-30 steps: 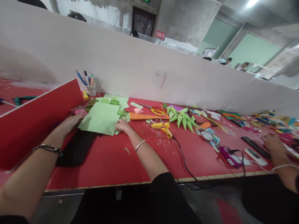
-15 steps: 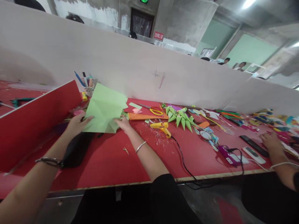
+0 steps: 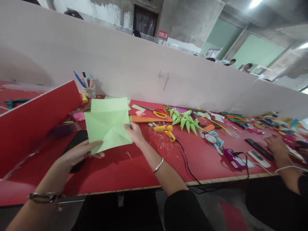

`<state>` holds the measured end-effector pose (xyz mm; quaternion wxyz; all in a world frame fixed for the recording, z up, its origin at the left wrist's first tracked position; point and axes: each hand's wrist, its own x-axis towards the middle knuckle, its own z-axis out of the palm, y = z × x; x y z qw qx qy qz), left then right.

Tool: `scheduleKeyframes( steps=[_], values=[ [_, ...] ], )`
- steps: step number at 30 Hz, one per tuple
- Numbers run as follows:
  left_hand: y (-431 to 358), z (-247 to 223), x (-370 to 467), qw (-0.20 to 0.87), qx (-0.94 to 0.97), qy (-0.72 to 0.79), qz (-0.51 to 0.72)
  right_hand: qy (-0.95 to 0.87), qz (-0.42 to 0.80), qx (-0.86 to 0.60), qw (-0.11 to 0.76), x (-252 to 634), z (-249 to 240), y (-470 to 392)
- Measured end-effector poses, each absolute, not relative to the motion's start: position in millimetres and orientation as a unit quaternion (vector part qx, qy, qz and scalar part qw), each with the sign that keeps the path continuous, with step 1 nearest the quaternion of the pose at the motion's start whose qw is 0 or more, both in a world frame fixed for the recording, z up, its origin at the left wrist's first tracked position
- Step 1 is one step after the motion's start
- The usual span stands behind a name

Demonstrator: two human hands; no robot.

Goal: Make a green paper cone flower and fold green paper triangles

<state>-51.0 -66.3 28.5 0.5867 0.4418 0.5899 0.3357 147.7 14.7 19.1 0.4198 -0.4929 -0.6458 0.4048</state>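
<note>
A creased light green paper is held up above the red table by both hands. My left hand grips its lower left corner, with the thumb on top and the other fingers beneath. My right hand pinches its right edge. A fold line runs across the sheet near its upper part. To the right lie a yellow glue gun, yellow-handled scissors, orange paper and a cluster of folded green paper cones.
A red board leans at the left, near a pen cup. A dark flat object lies behind my left hand. At the right are a purple power strip and another person's hand. A pale partition stands behind.
Both hands have moved: the left one toward me, the right one slightly right. The green paper has come lower and nearer, its fold now showing, and the dark flat object is partly uncovered.
</note>
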Motion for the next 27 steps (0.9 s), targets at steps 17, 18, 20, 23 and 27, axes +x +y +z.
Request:
scheduleKeyframes(
  steps=[17,18,20,23,27],
  values=[
    [-104.9,10.2,16.1,0.617,0.493,0.572,0.222,-0.587,0.397,-0.563,0.426,219.3,-8.8,-64.7],
    [-105.8,10.0,18.6,0.627,0.481,0.569,0.228,-0.586,0.396,-0.567,0.422,221.5,-11.2,-68.0],
    [-107.5,10.3,22.2,0.638,0.470,0.563,0.235,-0.584,0.389,-0.577,0.417,224.9,-15.3,-73.6],
    [-108.9,8.4,23.6,0.636,0.488,0.555,0.222,-0.581,0.376,-0.591,0.415,227.2,-18.5,-78.7],
    [-108.1,-0.4,21.3,0.605,0.537,0.555,0.192,-0.572,0.364,-0.597,0.428,227.1,-17.9,-81.2]
  ],
)
